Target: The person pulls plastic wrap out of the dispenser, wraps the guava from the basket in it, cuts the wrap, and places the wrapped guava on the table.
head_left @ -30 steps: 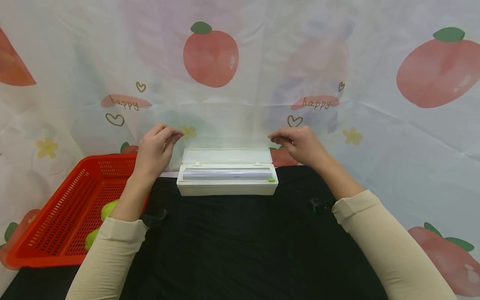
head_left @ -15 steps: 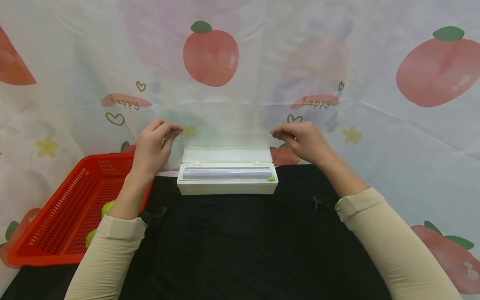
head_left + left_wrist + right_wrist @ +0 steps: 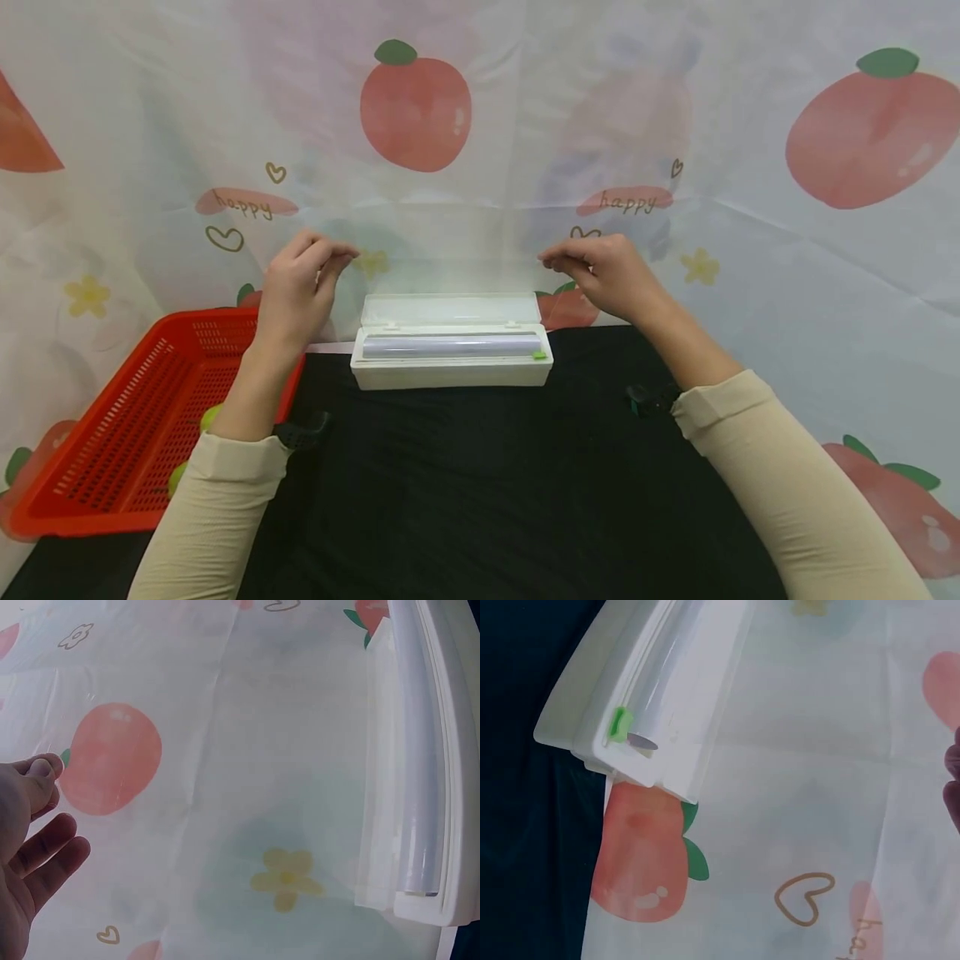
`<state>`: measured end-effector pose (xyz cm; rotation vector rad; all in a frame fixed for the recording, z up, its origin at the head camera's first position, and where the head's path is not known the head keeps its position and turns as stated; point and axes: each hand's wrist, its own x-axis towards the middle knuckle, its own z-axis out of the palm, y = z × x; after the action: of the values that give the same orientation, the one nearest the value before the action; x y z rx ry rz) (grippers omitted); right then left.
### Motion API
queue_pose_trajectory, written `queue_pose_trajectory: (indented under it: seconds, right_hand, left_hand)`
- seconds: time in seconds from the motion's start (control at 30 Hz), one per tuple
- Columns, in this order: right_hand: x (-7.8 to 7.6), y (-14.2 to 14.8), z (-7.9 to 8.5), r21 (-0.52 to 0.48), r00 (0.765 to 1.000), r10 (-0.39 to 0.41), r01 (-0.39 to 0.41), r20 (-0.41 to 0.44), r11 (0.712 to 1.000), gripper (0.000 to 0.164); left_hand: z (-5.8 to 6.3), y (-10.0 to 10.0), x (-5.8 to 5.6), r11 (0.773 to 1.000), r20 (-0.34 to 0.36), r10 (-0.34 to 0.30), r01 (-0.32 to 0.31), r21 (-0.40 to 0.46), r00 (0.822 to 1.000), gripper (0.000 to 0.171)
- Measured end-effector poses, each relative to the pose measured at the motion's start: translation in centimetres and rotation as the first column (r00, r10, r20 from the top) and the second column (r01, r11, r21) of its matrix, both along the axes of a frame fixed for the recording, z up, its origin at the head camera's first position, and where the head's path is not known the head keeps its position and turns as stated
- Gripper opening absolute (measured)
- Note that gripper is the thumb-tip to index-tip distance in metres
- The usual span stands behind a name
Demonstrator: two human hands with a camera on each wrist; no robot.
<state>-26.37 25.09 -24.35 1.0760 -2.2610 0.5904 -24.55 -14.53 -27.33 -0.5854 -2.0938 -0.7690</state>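
Note:
A white cling film dispenser (image 3: pixel 452 377) stands at the back of the black cloth, its clear lid raised. Inside lies a roll of cling film (image 3: pixel 450 346), with a green slide cutter (image 3: pixel 539 355) at the right end of the front edge. Above and left of the box, my left hand (image 3: pixel 296 279) pinches thumb against forefinger. My right hand (image 3: pixel 600 268) pinches likewise above the right end. Faint glints in the left wrist view show a thin clear sheet of film (image 3: pixel 67 720) at the left fingertips. Only fingertips (image 3: pixel 952 776) of the right hand show in its wrist view.
A red plastic basket (image 3: pixel 90 433) sits at the left, partly behind my left forearm, with green fruit (image 3: pixel 177 479) in it. A fruit-printed white curtain (image 3: pixel 480 150) hangs right behind the box. Black cloth (image 3: pixel 465 483) covers the table.
Both hands have risen slightly, and the left has drifted a little to the left. The pinching fingers keep their form, and the box stays in place.

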Motion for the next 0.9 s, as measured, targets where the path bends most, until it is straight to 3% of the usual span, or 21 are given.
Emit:
queue_pose_trajectory:
  seconds: [0.57,0.9]
  right_hand:
    - [0.4,0.2,1.0,-0.001,0.999,0.006,-0.006,-0.042,1.000,0.018]
    - [0.5,0.1,1.5,-0.022,0.997,0.023,-0.025,-0.078,0.999,0.018]
  left_hand:
    - [0.6,0.2,0.4,1.000,-0.077,-0.011,0.011,0.008,0.997,0.012]
    - [1.2,0.0,1.0,0.999,-0.087,-0.034,0.036,0.022,0.996,0.011]
